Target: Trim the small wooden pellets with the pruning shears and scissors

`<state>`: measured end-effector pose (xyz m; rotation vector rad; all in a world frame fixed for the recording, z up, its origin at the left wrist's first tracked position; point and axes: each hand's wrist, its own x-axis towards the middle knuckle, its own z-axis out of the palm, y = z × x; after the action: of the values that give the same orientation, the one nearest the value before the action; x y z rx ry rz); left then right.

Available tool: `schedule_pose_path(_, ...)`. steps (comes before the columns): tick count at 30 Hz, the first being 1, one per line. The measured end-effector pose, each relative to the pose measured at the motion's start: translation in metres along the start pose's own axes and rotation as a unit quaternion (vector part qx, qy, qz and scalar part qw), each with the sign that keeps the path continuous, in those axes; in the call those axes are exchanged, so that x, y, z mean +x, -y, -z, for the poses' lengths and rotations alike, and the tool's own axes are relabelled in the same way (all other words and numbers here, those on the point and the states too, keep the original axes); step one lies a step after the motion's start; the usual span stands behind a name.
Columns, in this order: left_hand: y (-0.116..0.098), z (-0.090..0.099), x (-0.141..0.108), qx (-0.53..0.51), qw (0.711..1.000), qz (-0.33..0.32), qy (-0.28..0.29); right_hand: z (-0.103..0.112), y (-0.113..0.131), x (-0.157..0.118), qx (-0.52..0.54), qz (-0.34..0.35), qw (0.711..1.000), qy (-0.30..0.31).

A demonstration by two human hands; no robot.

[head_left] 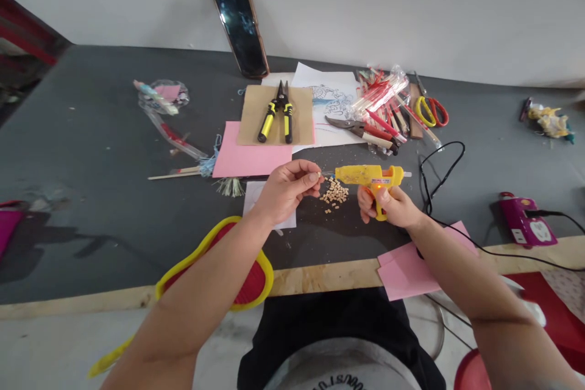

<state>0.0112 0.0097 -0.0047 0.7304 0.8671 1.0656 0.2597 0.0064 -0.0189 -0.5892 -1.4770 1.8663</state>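
Grey counter (pixel 91 134) work area: right hand (pixel 390 207) closes around the pistol grip of a light, rigid yellow hot glue gun (pixel 361 175), held just beside the chip pile (pixel 334 195); left hand (pixel 287 189) pinches one tiny, easily dropped pale chip (pixel 313 177) between its fingertips.
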Motion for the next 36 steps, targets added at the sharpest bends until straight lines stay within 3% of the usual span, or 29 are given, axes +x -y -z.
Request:
schedule_pose_path(6,0.000,0.000,-0.001,-0.008,1.000,0.000,0.002,-0.002,0.000,0.000,0.033,-0.014,0.999,-0.005)
schedule_pose_path(9,-0.001,0.001,-0.001,-0.008,1.000,-0.004,0.002,-0.003,0.004,0.000,0.101,-0.021,0.995,-0.014)
schedule_pose_path(14,-0.004,0.000,-0.001,-0.010,1.000,-0.001,-0.001,0.000,0.014,0.001,0.264,-0.068,0.960,0.069)
schedule_pose_path(17,-0.005,-0.001,-0.001,-0.010,1.000,0.005,-0.005,0.003,0.016,0.000,0.305,-0.081,0.945,0.082)
schedule_pose_path(28,-0.005,0.001,-0.002,0.003,1.000,0.016,0.000,0.006,0.015,-0.001,0.319,-0.095,0.941,0.065)
schedule_pose_path(33,-0.004,0.001,-0.001,0.001,1.000,0.012,0.001,0.006,0.013,0.001,0.269,-0.090,0.958,0.042)
schedule_pose_path(36,-0.004,0.000,-0.001,0.004,1.000,0.007,0.004,0.004,0.012,0.000,0.222,-0.091,0.971,-0.006)
